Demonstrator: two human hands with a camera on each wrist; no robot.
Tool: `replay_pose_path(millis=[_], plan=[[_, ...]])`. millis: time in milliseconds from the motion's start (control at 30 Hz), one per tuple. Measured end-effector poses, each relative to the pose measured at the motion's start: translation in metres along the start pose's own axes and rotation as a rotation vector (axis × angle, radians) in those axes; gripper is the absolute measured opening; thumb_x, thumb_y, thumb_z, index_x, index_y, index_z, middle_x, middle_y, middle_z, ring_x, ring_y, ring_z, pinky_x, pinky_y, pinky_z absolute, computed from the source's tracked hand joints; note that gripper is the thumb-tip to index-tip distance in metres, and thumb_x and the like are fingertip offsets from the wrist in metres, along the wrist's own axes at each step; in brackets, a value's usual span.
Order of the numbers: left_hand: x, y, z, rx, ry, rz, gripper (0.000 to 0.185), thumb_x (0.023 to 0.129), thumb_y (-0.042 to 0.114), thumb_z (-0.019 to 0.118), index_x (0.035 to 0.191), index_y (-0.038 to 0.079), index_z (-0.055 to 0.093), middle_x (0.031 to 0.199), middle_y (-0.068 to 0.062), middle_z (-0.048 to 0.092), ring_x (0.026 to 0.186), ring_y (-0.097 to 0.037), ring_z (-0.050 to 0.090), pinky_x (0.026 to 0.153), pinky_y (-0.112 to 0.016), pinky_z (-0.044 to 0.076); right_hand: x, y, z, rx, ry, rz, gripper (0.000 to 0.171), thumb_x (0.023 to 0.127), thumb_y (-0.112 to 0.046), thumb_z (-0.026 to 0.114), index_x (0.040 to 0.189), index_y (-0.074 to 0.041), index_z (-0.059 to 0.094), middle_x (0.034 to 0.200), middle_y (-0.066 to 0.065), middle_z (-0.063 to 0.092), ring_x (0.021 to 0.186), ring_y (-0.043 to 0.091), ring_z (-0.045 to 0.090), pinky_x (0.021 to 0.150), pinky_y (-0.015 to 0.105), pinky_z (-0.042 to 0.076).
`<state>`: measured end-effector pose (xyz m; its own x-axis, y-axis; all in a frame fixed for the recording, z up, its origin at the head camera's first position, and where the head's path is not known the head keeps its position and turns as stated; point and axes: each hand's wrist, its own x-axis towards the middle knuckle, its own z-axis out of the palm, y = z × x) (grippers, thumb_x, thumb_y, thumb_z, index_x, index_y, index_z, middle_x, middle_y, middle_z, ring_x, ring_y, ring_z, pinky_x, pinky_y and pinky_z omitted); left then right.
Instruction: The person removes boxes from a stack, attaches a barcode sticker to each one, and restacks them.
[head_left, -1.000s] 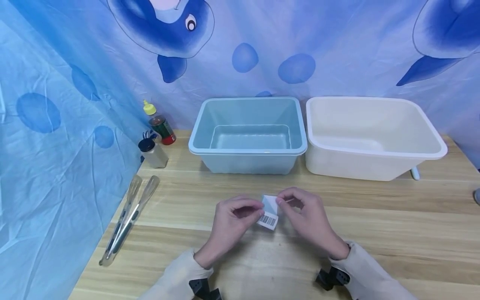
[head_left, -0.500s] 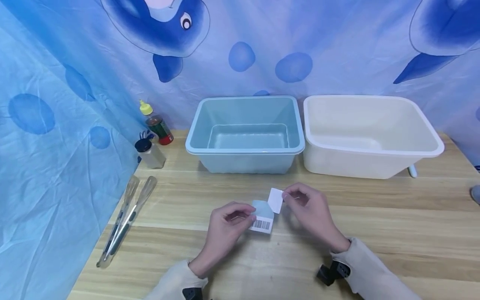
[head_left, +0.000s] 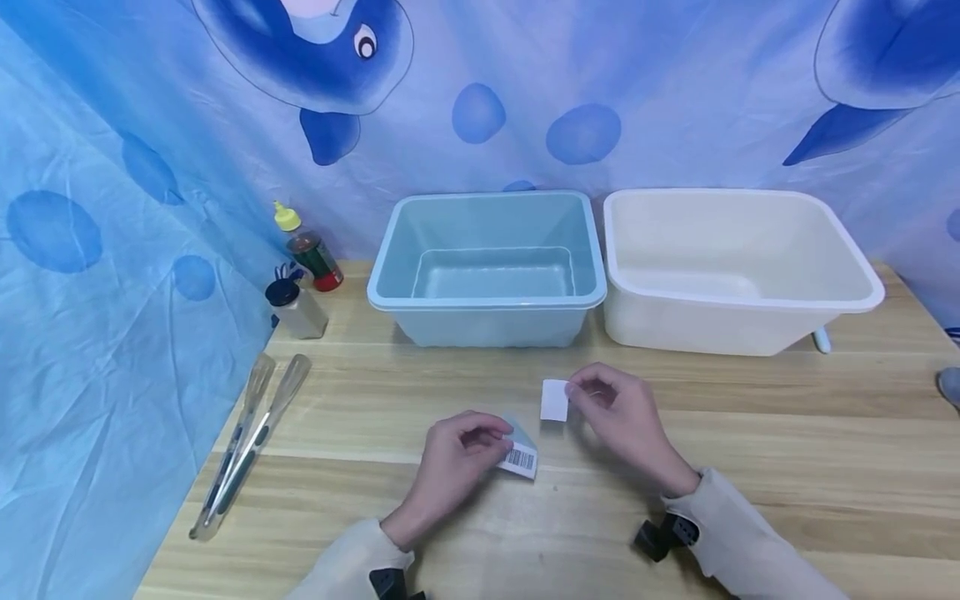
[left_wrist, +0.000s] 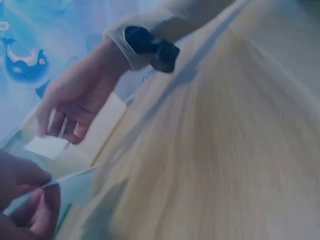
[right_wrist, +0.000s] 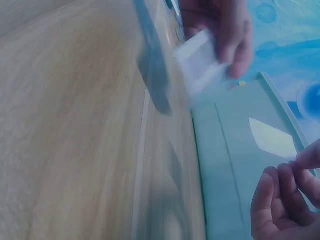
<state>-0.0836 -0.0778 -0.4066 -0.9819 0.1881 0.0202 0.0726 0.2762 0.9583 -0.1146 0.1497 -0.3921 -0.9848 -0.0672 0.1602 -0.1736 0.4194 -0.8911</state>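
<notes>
My left hand (head_left: 457,467) pinches a small strip of barcode labels (head_left: 521,458) between thumb and fingers, its light-blue backing paper showing behind the white barcode part. To the right of it and a little farther from me, my right hand (head_left: 621,421) holds a blank white square label (head_left: 554,401) by its right edge. A gap separates the two pieces. The right wrist view has the white label (right_wrist: 274,139) held at one corner by the fingertips (right_wrist: 285,172), with the barcode strip (right_wrist: 201,62) blurred in the other hand.
Behind the hands stand a light-blue tub (head_left: 491,325) and a white tub (head_left: 690,325). Metal tongs (head_left: 247,450) lie on the left of the wooden table (head_left: 585,542). A black-lidded shaker (head_left: 297,310) and a yellow-capped bottle (head_left: 311,254) stand at the back left.
The white label, earlier joined to the barcode strip, has come away from it in my right hand. My left hand has drawn the strip slightly left and nearer to me.
</notes>
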Motion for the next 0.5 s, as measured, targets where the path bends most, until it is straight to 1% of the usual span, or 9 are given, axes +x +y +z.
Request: replay_pose_path(millis=[133,200,267,333,400,500], plan=[[0.004,-0.009,0.003,0.097,-0.001,0.020,0.014,0.079,0.000,0.075,0.092,0.003,0.073,0.086,-0.009,0.071,0.076,-0.013,0.067,0.067,-0.019,0.057,0.000,-0.002,0.002,0.000,0.000,-0.015,0.007,0.088,-0.002,0.066,0.091,-0.006,0.070,0.086,0.006,0.071,0.080,0.013,0.066,0.073,0.023,0.057],[0.004,-0.014,0.003,0.153,0.008,0.056,0.013,0.078,0.003,0.077,0.091,0.005,0.073,0.084,-0.006,0.070,0.073,-0.010,0.065,0.064,-0.019,0.056,0.000,-0.002,0.002,-0.008,0.003,-0.024,0.006,0.088,-0.003,0.066,0.091,-0.006,0.070,0.087,0.006,0.071,0.081,0.014,0.066,0.073,0.023,0.057],[0.004,-0.015,0.003,0.226,0.019,0.094,0.012,0.078,0.007,0.078,0.089,0.008,0.074,0.084,-0.003,0.067,0.069,-0.007,0.061,0.061,-0.018,0.053,0.000,-0.002,0.003,-0.019,0.007,-0.031,0.006,0.088,-0.004,0.066,0.092,-0.006,0.070,0.087,0.005,0.071,0.081,0.015,0.065,0.071,0.024,0.056],[0.003,-0.014,0.002,0.287,0.035,0.121,0.012,0.077,0.010,0.080,0.088,0.011,0.075,0.087,0.000,0.064,0.067,-0.006,0.055,0.059,-0.017,0.049,0.001,-0.002,0.002,-0.027,0.011,-0.038,0.006,0.088,-0.004,0.066,0.092,-0.007,0.070,0.087,0.005,0.071,0.079,0.015,0.065,0.070,0.024,0.056],[0.003,-0.011,0.002,0.327,0.051,0.145,0.011,0.077,0.013,0.080,0.087,0.013,0.075,0.088,0.003,0.061,0.065,-0.005,0.050,0.057,-0.017,0.044,0.001,-0.001,0.002,-0.037,0.013,-0.046,0.006,0.088,-0.004,0.066,0.091,-0.007,0.070,0.086,0.005,0.071,0.078,0.015,0.065,0.069,0.024,0.055],[0.004,-0.002,0.003,0.322,0.064,0.180,0.009,0.079,0.011,0.078,0.086,0.015,0.076,0.085,0.007,0.062,0.064,-0.003,0.049,0.055,-0.017,0.042,0.001,-0.002,0.002,-0.043,0.003,-0.057,0.006,0.087,-0.004,0.066,0.091,-0.007,0.070,0.085,0.004,0.071,0.076,0.014,0.064,0.067,0.024,0.055]])
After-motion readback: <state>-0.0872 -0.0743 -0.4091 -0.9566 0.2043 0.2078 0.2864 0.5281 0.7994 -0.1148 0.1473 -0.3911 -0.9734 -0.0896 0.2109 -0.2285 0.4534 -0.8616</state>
